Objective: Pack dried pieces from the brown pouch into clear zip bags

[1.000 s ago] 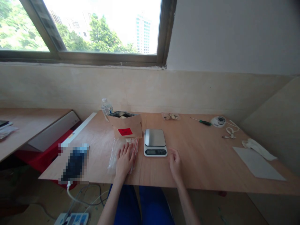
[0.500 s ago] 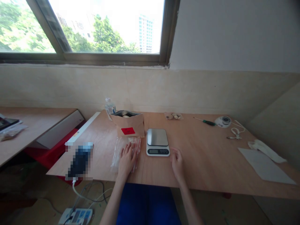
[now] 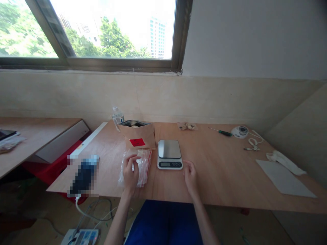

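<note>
My left hand (image 3: 131, 172) is raised just over a stack of clear zip bags (image 3: 146, 166) with red strips. Its fingers are bent, a gap shows between thumb and forefinger, and nothing is seen in it. My right hand (image 3: 190, 173) rests on the table at the near right corner of a digital kitchen scale (image 3: 169, 149), fingers loosely curled and apart from the thumb, holding nothing visible. The scale has a bare steel plate and a small display. Behind the bags stands an open brown paper pouch (image 3: 143, 133) with a red label; pale pieces show inside its mouth.
A water bottle (image 3: 118, 117) stands behind the pouch. Along the back lie a small bag of pale pieces (image 3: 187, 126), a screwdriver (image 3: 224, 133) and a white dome camera (image 3: 239, 132). A grey sheet (image 3: 283, 178) and white cloth (image 3: 286, 162) lie right; a blurred-out phone (image 3: 84, 176) lies left.
My left hand has lifted off the zip bags and moved slightly left, its flat fingers now bent. My right hand stays beside the scale. The view has shifted a little.
</note>
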`<state>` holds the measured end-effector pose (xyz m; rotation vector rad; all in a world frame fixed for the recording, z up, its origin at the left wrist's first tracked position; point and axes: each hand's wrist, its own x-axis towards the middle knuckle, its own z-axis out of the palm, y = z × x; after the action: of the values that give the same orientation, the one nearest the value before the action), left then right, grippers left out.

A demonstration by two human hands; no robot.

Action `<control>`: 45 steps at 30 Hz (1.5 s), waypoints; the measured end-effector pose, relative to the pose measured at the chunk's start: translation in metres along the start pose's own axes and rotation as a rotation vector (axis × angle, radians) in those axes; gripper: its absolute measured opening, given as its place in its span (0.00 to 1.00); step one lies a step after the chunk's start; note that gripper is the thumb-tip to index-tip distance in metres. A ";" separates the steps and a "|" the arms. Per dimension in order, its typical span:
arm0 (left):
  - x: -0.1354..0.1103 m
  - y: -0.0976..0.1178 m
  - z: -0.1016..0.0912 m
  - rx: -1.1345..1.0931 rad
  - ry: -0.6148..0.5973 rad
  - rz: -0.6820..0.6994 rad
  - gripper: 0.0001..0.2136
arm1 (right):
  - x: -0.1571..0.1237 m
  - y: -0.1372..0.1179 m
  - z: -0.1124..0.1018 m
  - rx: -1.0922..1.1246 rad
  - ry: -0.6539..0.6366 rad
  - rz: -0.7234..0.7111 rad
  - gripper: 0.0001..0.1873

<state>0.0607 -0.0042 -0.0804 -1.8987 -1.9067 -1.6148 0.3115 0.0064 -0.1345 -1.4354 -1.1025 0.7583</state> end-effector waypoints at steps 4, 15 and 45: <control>0.058 0.040 -0.018 0.068 0.260 0.059 0.10 | 0.000 0.000 0.000 -0.008 -0.018 0.015 0.17; 0.187 0.064 -0.017 0.371 -0.279 0.144 0.14 | 0.000 -0.003 -0.001 -0.010 0.029 -0.024 0.17; 0.203 0.058 -0.023 0.692 -0.696 0.145 0.12 | -0.002 0.001 0.000 0.033 -0.003 -0.014 0.18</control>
<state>0.0347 0.1150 0.0929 -2.2910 -2.0397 -0.1493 0.3112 0.0044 -0.1353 -1.3979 -1.0966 0.7649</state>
